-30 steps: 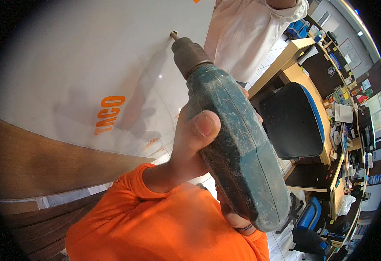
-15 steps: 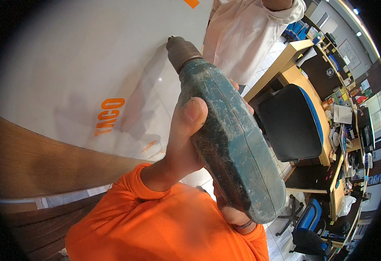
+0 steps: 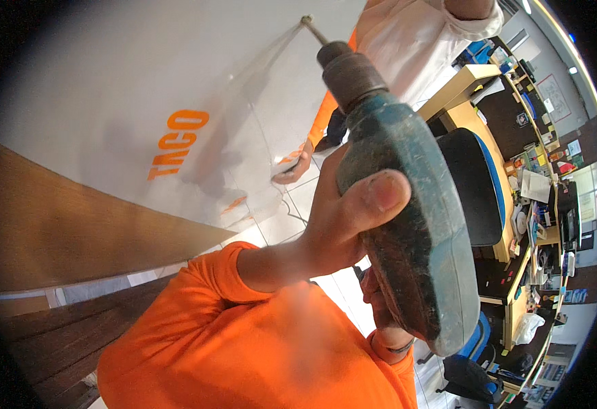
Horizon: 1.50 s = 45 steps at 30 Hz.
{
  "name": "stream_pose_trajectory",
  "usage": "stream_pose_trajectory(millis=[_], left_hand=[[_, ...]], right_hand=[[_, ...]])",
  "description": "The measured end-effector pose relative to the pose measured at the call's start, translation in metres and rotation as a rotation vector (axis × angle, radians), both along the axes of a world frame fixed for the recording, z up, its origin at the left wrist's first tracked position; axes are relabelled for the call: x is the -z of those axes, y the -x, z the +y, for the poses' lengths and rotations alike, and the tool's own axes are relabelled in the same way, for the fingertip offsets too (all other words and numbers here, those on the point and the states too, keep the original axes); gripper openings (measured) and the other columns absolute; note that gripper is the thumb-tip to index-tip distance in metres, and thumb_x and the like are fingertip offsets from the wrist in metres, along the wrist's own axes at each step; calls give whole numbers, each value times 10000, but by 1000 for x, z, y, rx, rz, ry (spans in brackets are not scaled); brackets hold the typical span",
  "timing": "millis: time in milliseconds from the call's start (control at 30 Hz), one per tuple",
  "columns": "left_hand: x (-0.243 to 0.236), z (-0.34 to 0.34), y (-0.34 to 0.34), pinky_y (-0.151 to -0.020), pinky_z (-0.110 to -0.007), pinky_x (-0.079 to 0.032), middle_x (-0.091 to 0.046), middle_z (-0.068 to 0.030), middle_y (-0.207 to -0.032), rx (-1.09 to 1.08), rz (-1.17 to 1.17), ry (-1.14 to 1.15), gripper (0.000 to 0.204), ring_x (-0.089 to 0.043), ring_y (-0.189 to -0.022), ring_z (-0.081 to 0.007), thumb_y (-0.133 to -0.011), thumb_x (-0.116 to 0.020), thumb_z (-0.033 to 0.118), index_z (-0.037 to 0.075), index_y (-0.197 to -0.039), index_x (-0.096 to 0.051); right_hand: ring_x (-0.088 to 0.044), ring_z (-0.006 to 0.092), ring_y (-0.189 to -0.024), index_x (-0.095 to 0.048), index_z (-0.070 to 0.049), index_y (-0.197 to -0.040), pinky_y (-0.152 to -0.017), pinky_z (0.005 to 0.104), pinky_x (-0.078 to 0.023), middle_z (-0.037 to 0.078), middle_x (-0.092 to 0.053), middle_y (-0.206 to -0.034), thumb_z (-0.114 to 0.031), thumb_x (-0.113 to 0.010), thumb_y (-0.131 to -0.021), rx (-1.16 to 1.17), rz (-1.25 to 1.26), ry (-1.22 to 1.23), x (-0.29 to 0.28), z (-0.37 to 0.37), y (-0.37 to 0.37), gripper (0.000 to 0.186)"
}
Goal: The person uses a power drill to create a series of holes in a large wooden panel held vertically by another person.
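Observation:
A worn teal power drill slants up and left across the middle of the view. My left hand wraps round its body behind the chuck, thumb lying on the near side. Lower down, my right hand is closed at the handle, its fingers mostly hidden behind the drill. A thin drill bit sticks out of the dark chuck. Its tip meets a small dark spot on the glossy white panel; how deep it sits, I cannot tell.
Someone in a white shirt stands beyond the drill. Another person's hand, below an orange sleeve, is by the panel's edge. A wood-grain board lies left. Desks and an office chair stand right, with a blue chair below.
The drill has shifted right and its chuck now stands farther from the panel, showing more of the bit. The orange-sleeved person's arm and hand have come into sight.

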<state>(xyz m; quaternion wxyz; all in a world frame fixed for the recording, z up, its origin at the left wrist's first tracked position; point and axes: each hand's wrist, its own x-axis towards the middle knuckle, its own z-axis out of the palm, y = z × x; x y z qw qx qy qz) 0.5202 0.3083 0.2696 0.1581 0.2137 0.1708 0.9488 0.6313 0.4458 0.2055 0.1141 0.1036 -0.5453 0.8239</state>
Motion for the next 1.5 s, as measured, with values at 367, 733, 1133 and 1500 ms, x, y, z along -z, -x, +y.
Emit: stream_pose_trajectory(millis=[367,733,1133,1500], left_hand=[[-20,8,-3,-774,-284,-525,-644,-53,-934,-217,-47,44,507,-636,-830,-126,-802,-766,390,18,-1074,-555],[-6,-3,2,-798,-281,-517,-642,-73,-970,-100,-12,-39,606,-621,-883,-125,-765,-801,394,2,-1148,-543],[-13,0,7,-792,-284,-524,-647,-65,-948,-116,-11,-61,556,-634,-859,-126,-774,-802,396,-1,-1086,-572],[4,-3,13,-823,-446,-587,-612,-233,-1042,-3,19,-9,974,-679,-922,-338,-681,-793,598,2,-1311,-350]], right_hand=[[-444,118,-480,-518,25,-1071,-414,246,-347,79,-534,-758,-321,-690,-888,-7,33,-292,-28,17,2,427],[-429,100,-447,-527,4,-898,-409,239,-348,56,-517,-698,-149,-606,-888,160,-127,-230,-17,-19,1,173],[-437,108,-479,-529,33,-981,-426,233,-338,62,-509,-715,-232,-636,-899,60,32,-222,-41,-14,12,298],[-452,140,-509,-535,56,-1024,-462,264,-323,62,-524,-668,-509,-652,-861,143,69,-342,-17,-20,12,600]])
